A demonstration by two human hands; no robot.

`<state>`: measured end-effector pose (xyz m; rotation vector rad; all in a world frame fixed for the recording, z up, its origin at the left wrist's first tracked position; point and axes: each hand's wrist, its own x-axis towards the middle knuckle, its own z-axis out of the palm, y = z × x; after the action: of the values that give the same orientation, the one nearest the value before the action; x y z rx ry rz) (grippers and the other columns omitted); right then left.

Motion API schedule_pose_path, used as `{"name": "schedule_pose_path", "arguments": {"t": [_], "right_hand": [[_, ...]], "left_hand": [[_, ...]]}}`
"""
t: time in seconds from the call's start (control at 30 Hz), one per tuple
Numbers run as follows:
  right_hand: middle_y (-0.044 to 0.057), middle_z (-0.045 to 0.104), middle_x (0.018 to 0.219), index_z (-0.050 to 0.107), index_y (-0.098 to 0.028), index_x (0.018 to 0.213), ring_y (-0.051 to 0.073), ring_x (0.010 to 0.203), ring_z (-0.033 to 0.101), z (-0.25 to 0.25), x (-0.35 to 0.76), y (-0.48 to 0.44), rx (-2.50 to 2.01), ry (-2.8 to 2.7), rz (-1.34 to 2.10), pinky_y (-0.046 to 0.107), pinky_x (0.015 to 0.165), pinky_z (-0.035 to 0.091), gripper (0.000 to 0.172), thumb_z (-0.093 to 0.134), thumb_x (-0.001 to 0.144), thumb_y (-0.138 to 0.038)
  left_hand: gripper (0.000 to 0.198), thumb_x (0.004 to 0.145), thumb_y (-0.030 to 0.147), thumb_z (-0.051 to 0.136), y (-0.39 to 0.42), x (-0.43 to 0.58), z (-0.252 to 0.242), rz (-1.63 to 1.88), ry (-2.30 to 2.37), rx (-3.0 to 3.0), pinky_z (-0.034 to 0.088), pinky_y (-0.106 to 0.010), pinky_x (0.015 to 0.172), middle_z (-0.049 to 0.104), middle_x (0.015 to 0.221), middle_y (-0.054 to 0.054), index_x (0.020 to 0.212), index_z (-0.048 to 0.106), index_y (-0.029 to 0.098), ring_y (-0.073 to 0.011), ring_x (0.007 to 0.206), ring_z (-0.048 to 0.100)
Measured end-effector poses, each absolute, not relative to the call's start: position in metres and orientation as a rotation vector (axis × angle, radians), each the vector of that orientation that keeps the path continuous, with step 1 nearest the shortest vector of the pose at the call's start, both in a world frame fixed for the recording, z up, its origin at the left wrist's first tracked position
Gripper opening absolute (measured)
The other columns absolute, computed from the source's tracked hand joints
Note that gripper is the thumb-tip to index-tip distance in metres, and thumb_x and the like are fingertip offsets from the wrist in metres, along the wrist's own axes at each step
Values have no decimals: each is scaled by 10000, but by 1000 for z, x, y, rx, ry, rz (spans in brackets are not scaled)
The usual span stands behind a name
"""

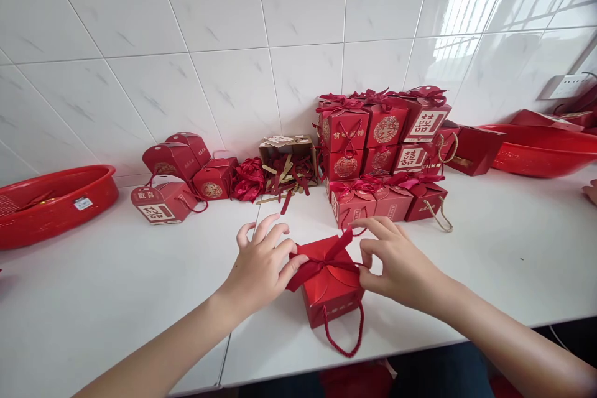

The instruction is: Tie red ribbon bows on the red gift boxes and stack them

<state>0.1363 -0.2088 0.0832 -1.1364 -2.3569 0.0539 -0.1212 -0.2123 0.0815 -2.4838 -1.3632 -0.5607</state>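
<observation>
A red gift box [321, 289] with overlapping curved top flaps stands near the table's front edge. Across its top runs a dark red ribbon [336, 247], knotted near the middle. My left hand [263, 264] pinches the ribbon's left loop between thumb and index finger, the other fingers raised. On the other side my right hand [396, 261] pinches the ribbon's right part with thumb and index finger. A twisted red cord handle [347, 351] hangs from the box's front onto the table.
Behind stand stacked finished gift boxes [382, 149] with ribbons. A cardboard box [291, 165] of ribbon pieces, a red ribbon bundle [248, 179] and several other gift boxes [163, 199] are left of it. Red plastic basins [60, 199] flank both ends. Another person's hand [591, 191] shows at right.
</observation>
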Motion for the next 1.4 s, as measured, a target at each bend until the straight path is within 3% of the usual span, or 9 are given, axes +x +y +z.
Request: {"name": "schedule_pose_path", "arguments": {"t": [0.2, 0.33, 0.43, 0.6, 0.7, 0.87, 1.03, 1.17, 1.4], "right_hand": [[144, 528, 1317, 582, -163, 679, 397, 1252, 404, 93, 142, -210, -855, -2432, -455, 540, 871, 463, 161, 558, 770, -32], [144, 516, 1291, 617, -181, 868, 327, 1216, 485, 79, 147, -214, -1001, -2313, -64, 477, 909, 508, 48, 578, 872, -209], [151, 462, 1332, 462, -215, 1263, 259, 1185, 540, 54, 139, -229, -1029, -2174, 278, 383, 916, 544, 483, 645, 840, -362], [178, 269, 1462, 334, -220, 1378, 328, 1297, 433, 15, 103, -254, -1098, -2011, 303, 415, 946, 533, 802, 750, 709, -372], [194, 249, 1461, 353, -192, 1381, 366, 1297, 406, 6, 90, -249, -1181, -1921, 151, 487, 953, 512, 782, 731, 703, -292], [159, 319, 1431, 487, -217, 1289, 349, 1290, 405, 43, 107, -224, -1089, -1872, -108, 507, 1004, 455, 590, 691, 735, -242], [154, 331, 1419, 493, -223, 1275, 339, 1337, 344, 107, 123, -173, -1011, -1598, -404, 520, 1082, 355, 608, 727, 741, -396], [169, 292, 1438, 489, -209, 1284, 357, 1338, 319, 107, 116, -112, -1216, -1609, -285, 545, 1041, 381, 647, 717, 732, -457], [141, 12, 1535, 328, -273, 1432, 455, 1395, 69, 88, 108, -99, -1360, -1639, -377, 661, 1061, 228, 886, 759, 686, -481]], "left_hand": [[186, 931, 283, 453, -209, -119, 80, -633, -1387, -2704, 334, -466, 951, 630, 1096, -93, 799, 548, 193, -292, 1180, 515], [207, 934, 354, 451, -210, -121, 77, -826, -1701, -2829, 464, -308, 710, 623, 880, -28, 795, 503, 209, -174, 790, 594], [215, 937, 378, 443, -210, -119, 71, -975, -1842, -2820, 461, -257, 608, 589, 801, 1, 801, 484, 217, -148, 712, 567], [180, 949, 373, 413, -210, -103, 60, -1050, -1810, -2782, 484, -267, 604, 609, 791, 6, 869, 466, 221, -148, 673, 606], [139, 953, 341, 412, -211, -96, 55, -1103, -1710, -2829, 514, -287, 652, 647, 895, -9, 1044, 439, 240, -159, 728, 652], [533, 927, 338, 468, -211, -106, 44, -1268, -1674, -2987, 549, -283, 665, 441, 1385, -121, 1373, 177, 317, -205, 1037, 624], [526, 907, 360, 484, -209, -116, 39, -1028, -1786, -3137, 539, -274, 577, 524, 1238, -123, 1363, 231, 294, -253, 1094, 579], [364, 895, 362, 481, -209, -116, 37, -887, -1695, -3253, 558, -309, 642, 385, 1425, -119, 1240, 389, 291, -249, 1088, 588], [700, 840, 438, 530, -179, -157, 27, -935, -2188, -2633, 503, -413, 896, 454, 1374, -181, 1422, 205, 225, -317, 1228, 522]]}}
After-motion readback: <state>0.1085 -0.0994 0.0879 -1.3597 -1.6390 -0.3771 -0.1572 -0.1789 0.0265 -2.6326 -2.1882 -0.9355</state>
